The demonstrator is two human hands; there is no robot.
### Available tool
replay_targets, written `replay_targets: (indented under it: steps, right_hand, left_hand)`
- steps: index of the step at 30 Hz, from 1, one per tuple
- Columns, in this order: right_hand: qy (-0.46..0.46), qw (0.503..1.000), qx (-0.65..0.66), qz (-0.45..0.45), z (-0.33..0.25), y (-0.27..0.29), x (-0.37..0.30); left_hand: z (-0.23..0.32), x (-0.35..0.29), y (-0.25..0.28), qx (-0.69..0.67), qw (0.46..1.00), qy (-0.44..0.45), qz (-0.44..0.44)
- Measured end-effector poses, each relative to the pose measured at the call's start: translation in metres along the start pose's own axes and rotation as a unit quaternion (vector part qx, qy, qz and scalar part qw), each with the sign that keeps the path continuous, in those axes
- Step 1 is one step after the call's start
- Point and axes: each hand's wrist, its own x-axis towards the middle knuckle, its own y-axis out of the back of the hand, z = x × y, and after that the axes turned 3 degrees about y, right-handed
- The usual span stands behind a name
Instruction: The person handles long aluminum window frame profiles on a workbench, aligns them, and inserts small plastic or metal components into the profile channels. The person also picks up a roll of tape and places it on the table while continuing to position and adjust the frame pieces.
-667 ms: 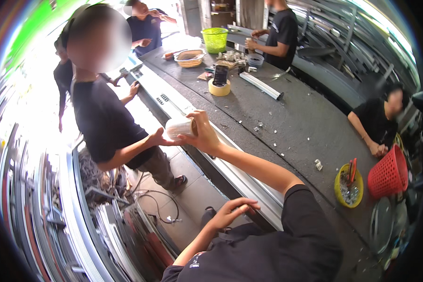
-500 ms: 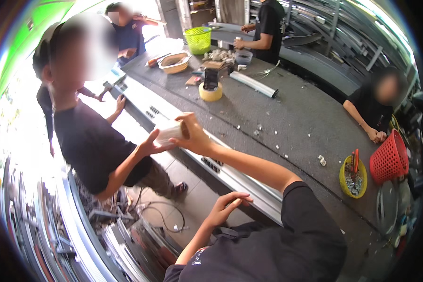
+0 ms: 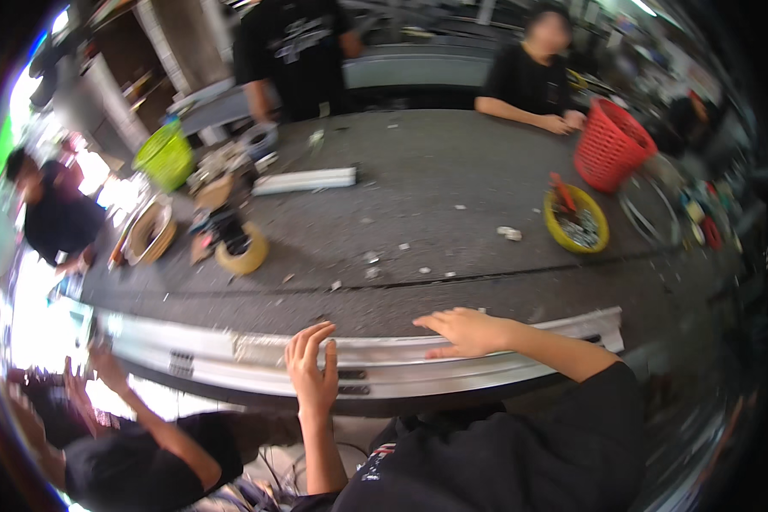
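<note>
My left hand (image 3: 313, 367) is raised at the near edge of the table, its fingers extended with nothing between them. It overlaps the long silvery metal profiles (image 3: 418, 386) that lie along this edge; whether it touches them I cannot tell. Over the same profiles, farther right, my right hand (image 3: 465, 333) is held palm down with fingers apart and thumb free. Small black slotted pieces (image 3: 352, 375) sit on the profiles just right of my left hand. Whitish, wrinkled material (image 3: 260, 348) shows on the profile to its left.
On the dark table (image 3: 435, 230) stand a tape roll (image 3: 242, 253), a yellow bowl (image 3: 578, 230) of small metal parts, a red basket (image 3: 610, 149) and a green basket (image 3: 164, 159). A white profile (image 3: 305, 180) lies farther back. A co-worker (image 3: 145, 456) stands close on my left.
The whitish roll that my right hand and a co-worker's hand held has left my right hand. Both my hands are now over the profiles, and the view has swung right.
</note>
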Motion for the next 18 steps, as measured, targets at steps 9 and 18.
replay_targets:
  steps: [9,18]
  right_hand:
    - [-0.167,0.937,-0.127,0.281,0.044,-0.040,-0.135]
    - [-0.079,0.896,0.008,0.437,0.056,-0.033,-0.166]
  left_hand:
    - [-0.016,0.022,-0.062,0.191,0.970,0.101,-0.113]
    - [-0.029,0.014,-0.069,0.195,0.973,0.113,-0.047]
